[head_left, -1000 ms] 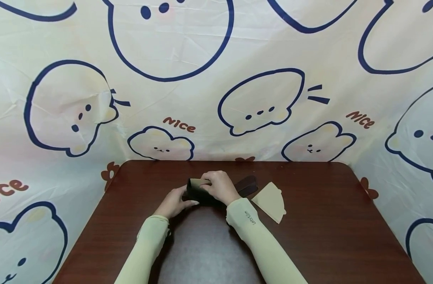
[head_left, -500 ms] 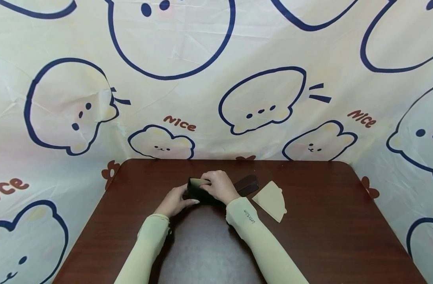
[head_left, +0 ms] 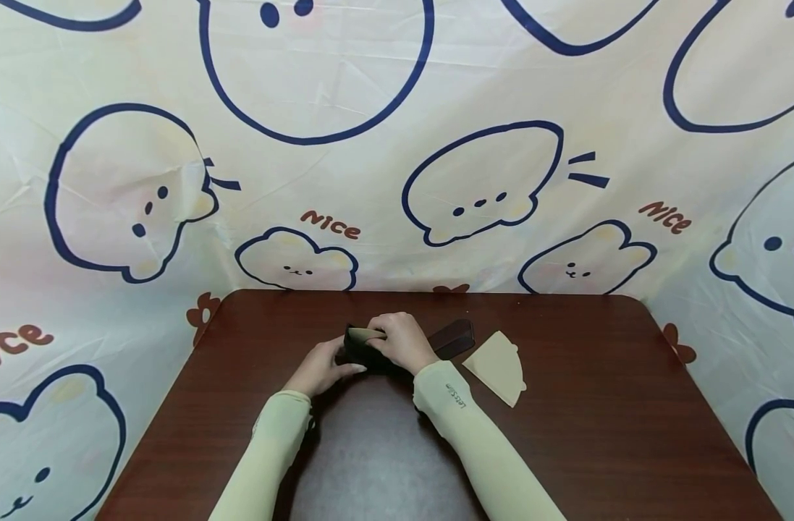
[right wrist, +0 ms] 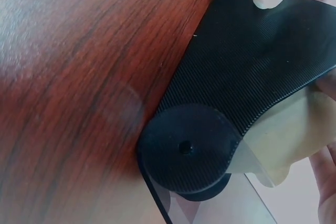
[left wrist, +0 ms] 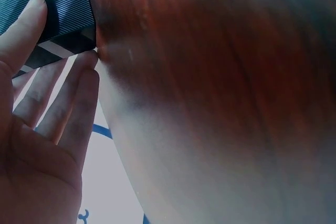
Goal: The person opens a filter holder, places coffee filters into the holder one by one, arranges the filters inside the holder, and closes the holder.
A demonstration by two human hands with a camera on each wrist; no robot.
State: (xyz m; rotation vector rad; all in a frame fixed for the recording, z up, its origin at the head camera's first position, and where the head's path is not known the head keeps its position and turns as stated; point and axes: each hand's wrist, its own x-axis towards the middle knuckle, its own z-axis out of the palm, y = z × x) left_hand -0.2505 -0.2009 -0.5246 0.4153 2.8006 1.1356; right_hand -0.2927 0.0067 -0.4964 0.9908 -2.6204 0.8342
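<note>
My left hand [head_left: 315,369] grips the left end of a black ridged holder [head_left: 370,359]. In the left wrist view its thumb [left wrist: 32,22] lies on the ridged face and the fingers are on the far side. My right hand [head_left: 403,344] bends over the holder's open top and pinches a tan coffee filter paper [head_left: 367,333], partly inside. In the right wrist view this filter paper [right wrist: 289,127] sticks out past the holder's curved edge, beside a round black pivot [right wrist: 186,148]. Part of the right hand's grip is hidden.
A dark, see-through lid [head_left: 453,339] extends right from behind my right hand. Right of it, a fan-shaped coffee filter paper [head_left: 497,369] lies flat on the brown table [head_left: 585,434]. A cartoon-printed curtain [head_left: 370,181] stands behind the table and at both sides.
Both hands stay nearly in place around the holder. The filter paper shows slightly less above the rim than a second ago. The head view has shifted a little.
</note>
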